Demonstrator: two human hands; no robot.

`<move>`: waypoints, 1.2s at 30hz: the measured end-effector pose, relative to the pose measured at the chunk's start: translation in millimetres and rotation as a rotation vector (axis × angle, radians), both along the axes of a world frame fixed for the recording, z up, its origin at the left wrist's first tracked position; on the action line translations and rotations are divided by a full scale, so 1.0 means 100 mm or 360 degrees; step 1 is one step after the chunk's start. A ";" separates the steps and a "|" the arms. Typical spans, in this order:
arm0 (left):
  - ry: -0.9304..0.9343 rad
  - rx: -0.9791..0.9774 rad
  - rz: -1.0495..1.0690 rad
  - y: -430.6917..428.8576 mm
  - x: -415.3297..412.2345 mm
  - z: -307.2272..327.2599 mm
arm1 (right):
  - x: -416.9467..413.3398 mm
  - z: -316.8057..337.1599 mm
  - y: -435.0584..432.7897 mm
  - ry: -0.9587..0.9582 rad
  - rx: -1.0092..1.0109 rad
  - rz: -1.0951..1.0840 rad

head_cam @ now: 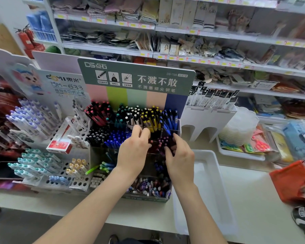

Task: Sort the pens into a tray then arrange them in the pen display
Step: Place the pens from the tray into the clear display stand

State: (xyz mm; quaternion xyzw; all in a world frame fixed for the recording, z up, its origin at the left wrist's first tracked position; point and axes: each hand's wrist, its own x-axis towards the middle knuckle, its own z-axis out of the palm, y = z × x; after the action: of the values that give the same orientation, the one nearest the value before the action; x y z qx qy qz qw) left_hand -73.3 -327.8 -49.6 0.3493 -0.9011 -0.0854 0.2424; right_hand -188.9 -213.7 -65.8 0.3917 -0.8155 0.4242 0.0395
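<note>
Both hands work mid-frame in the pen display: the right hand has its grip curled round pink-capped pens; the left hand grip I cannot tell. At lower right the white tray shows no pens, so sorting looks barely begun.

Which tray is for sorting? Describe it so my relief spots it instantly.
Find the pen display with the green sign, in the middle of the counter. Immediately right of it, reaching the counter's front edge, lies a long white tray, beside the right hand. The other white tray behind it holds colourful packets; this one's floor shows bare.
</note>
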 end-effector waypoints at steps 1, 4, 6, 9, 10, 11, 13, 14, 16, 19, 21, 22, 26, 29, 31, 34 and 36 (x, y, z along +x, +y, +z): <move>0.0013 -0.0015 -0.0045 0.02 0.01 0.00 | 0.01 0.01 0.02 0.0012 -0.0013 -0.0039; 0.0041 -0.0205 -0.0281 0.08 -0.01 0.01 | 0.09 -0.05 0.04 0.0031 0.0000 -0.0125; -0.0015 -0.0366 -0.0430 0.08 -0.08 0.02 | 0.12 -0.12 0.03 0.0051 0.0037 -0.0210; -0.0147 -0.0521 -0.0439 0.00 -0.14 -0.01 | 0.14 -0.17 0.04 0.0065 0.0059 -0.0283; -0.0169 -0.0540 -0.0409 -0.03 -0.14 -0.02 | 0.15 -0.18 0.04 0.0061 0.0064 -0.0277; -0.0181 -0.0547 -0.0367 -0.06 -0.13 -0.03 | 0.16 -0.19 0.04 0.0061 0.0071 -0.0268; -0.0194 -0.0563 -0.0226 -0.11 -0.08 -0.05 | 0.16 -0.22 0.05 0.0065 0.0071 -0.0264; -0.0203 -0.0574 -0.0128 -0.12 -0.06 -0.05 | 0.16 -0.23 0.06 0.0077 0.0069 -0.0278; -0.0229 -0.0586 0.0052 -0.14 -0.01 -0.07 | 0.17 -0.24 0.06 0.0153 0.0117 -0.0347; -0.0242 -0.0571 0.0144 -0.14 -0.01 -0.08 | 0.24 -0.25 0.01 0.0355 0.0371 -0.0525; -0.0252 -0.0546 0.0095 -0.13 -0.02 -0.05 | 0.30 -0.24 -0.06 0.0383 0.0546 -0.0611; -0.0262 -0.0522 0.0056 -0.12 -0.01 -0.03 | 0.33 -0.24 -0.10 0.0361 0.0592 -0.0629; -0.0347 -0.0426 -0.0005 -0.16 0.10 0.05 | 0.32 -0.21 -0.19 0.0217 0.0556 -0.0628; -0.0398 -0.0366 -0.0001 -0.20 0.15 0.04 | 0.24 -0.20 -0.15 0.0172 0.0519 -0.0588; -0.0394 -0.0338 0.0021 -0.20 0.15 0.02 | 0.23 -0.19 -0.10 0.0156 0.0527 -0.0492; -0.0327 -0.0325 0.0067 -0.17 0.15 -0.03 | 0.24 -0.19 -0.03 0.0142 0.0520 -0.0370; -0.0207 -0.0353 0.0023 -0.15 0.20 -0.06 | 0.24 -0.18 0.01 0.0146 0.0378 -0.0358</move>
State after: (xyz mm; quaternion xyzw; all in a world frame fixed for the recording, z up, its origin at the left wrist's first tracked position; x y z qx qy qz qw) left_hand -53.1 -342.8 -55.4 0.3316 -0.9163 0.0395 0.2212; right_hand -164.7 -212.6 -83.6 0.3187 -0.8960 0.2994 0.0775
